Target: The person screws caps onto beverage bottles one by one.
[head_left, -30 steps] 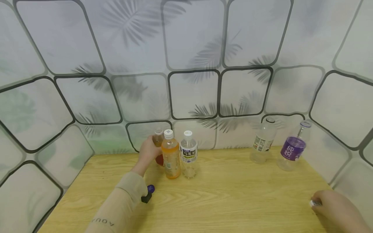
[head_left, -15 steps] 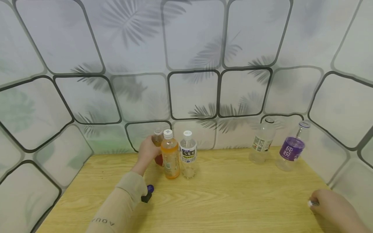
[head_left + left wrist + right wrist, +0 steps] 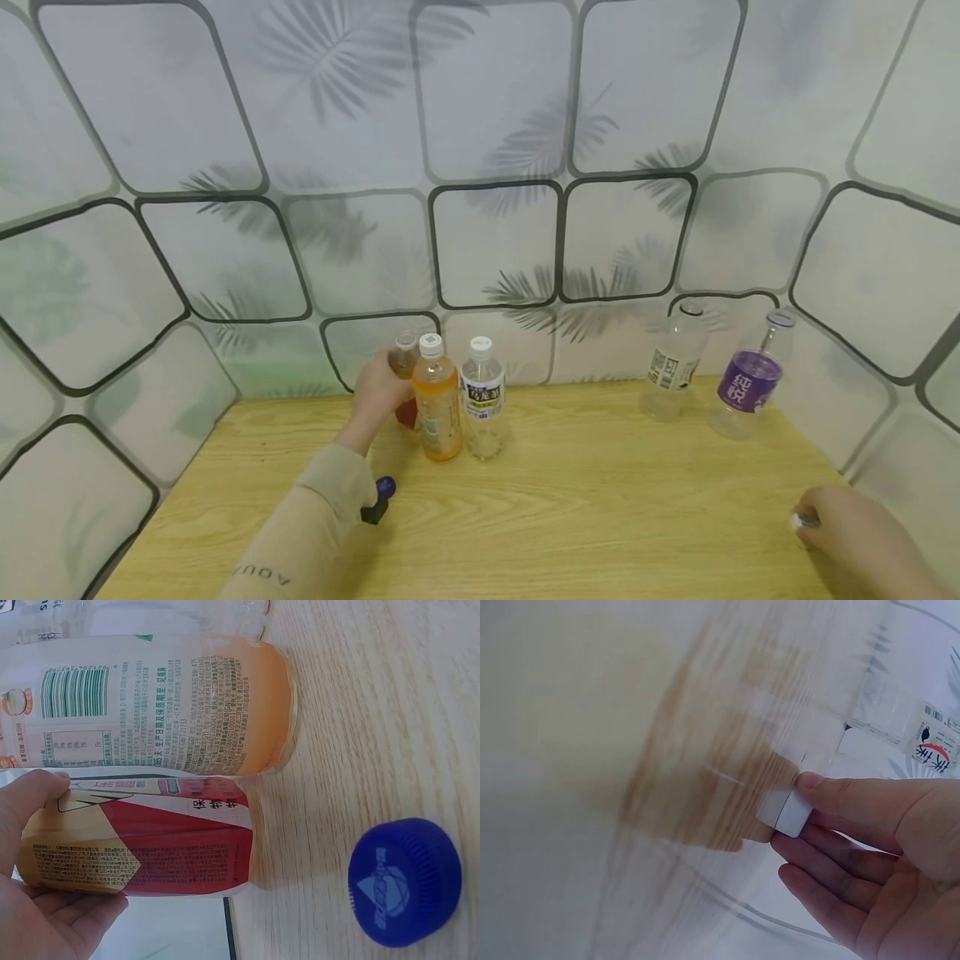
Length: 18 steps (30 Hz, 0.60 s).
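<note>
My left hand (image 3: 378, 390) grips a bottle with a red and gold label (image 3: 180, 844), standing at the back left of the table. In the left wrist view, the thumb and fingers of this hand (image 3: 37, 862) wrap its upper part. Close beside it is an orange drink bottle (image 3: 438, 408), with a white-capped clear bottle (image 3: 484, 408) to its right. At the right front, my right hand (image 3: 862, 533) pinches a small white cap-like piece (image 3: 793, 814) between thumb and fingertips, at the tabletop. Its exact kind is unclear.
A blue bottle cap (image 3: 405, 881) lies near my left sleeve (image 3: 307, 517). At the back right stand a clear bottle with a pale label (image 3: 672, 367) and a purple-labelled bottle (image 3: 750, 383), both uncapped. Patterned walls (image 3: 495, 242) enclose the wooden table (image 3: 585, 500).
The head view shifts very slightly. Both hands keep their places and holds, and the bottles stand where they were.
</note>
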### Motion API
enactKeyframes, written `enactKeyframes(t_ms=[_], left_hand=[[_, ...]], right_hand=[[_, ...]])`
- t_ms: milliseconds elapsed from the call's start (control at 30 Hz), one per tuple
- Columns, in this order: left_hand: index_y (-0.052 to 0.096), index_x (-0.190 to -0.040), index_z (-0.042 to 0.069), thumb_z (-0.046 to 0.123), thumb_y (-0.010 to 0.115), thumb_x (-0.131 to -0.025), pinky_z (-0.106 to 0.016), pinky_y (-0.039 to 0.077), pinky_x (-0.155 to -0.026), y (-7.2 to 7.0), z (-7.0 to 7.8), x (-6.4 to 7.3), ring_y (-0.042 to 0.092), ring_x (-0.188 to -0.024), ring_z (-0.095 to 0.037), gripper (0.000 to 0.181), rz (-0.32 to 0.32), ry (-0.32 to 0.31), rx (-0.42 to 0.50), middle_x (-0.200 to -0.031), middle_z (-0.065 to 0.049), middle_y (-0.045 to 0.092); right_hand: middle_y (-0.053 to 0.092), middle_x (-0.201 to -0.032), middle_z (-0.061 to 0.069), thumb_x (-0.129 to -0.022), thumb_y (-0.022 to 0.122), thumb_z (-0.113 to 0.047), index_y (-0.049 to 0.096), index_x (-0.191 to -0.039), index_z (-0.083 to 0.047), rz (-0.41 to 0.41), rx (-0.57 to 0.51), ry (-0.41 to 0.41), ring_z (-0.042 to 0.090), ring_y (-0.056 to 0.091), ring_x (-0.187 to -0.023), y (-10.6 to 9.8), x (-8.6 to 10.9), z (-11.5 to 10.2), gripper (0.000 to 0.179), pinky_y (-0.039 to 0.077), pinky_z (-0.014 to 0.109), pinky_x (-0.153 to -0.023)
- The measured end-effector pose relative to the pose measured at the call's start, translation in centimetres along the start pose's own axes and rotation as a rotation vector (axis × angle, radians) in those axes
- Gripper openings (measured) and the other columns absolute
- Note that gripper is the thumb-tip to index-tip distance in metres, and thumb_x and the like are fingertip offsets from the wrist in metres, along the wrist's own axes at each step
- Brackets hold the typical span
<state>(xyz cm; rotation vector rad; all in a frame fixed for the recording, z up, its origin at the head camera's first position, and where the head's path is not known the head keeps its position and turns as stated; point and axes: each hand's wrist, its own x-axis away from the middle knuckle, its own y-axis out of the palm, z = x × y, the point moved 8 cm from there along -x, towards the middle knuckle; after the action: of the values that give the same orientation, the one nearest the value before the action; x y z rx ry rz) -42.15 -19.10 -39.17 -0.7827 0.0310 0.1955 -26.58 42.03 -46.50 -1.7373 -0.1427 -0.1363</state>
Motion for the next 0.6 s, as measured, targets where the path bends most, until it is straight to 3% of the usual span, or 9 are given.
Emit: enactKeyframes(t_ms=[233, 400, 600], left_hand=[[0.049, -0.149, -0.009, 0.026, 0.082, -0.085, -0.059, 0.048, -0.116, -0.4, -0.2, 0.3, 0.057, -0.136, -0.049, 0.080, 0.003, 0.001, 0.016, -0.148, -0.032, 0.058], [0.053, -0.144, -0.009, 0.029, 0.085, -0.085, -0.059, 0.050, -0.113, -1.3, -0.6, 0.4, 0.060, -0.132, -0.049, 0.077, 0.032, 0.030, -0.017, -0.143, -0.032, 0.062], [0.054, -0.142, -0.010, 0.030, 0.083, -0.088, -0.060, 0.052, -0.110, -2.4, -1.2, 0.6, 0.061, -0.129, -0.051, 0.073, 0.022, 0.031, -0.017, -0.140, -0.034, 0.063]], right_hand=[[0.077, -0.090, 0.012, -0.087, 0.082, -0.015, 0.075, -0.090, 0.000, 0.002, 0.005, -0.007, 0.034, 0.072, -0.084, -0.1, 0.1, -0.3, 0.016, 0.058, 0.061, -0.079], [0.077, -0.090, 0.014, -0.087, 0.082, -0.014, 0.076, -0.091, 0.001, 0.018, 0.020, -0.012, 0.035, 0.073, -0.084, 0.1, -0.1, -0.1, 0.017, 0.059, 0.061, -0.080], [0.078, -0.092, 0.016, -0.085, 0.082, -0.013, 0.076, -0.092, 0.002, 0.052, 0.027, -0.034, 0.038, 0.074, -0.086, 0.0, 0.0, -0.2, 0.017, 0.059, 0.063, -0.081]])
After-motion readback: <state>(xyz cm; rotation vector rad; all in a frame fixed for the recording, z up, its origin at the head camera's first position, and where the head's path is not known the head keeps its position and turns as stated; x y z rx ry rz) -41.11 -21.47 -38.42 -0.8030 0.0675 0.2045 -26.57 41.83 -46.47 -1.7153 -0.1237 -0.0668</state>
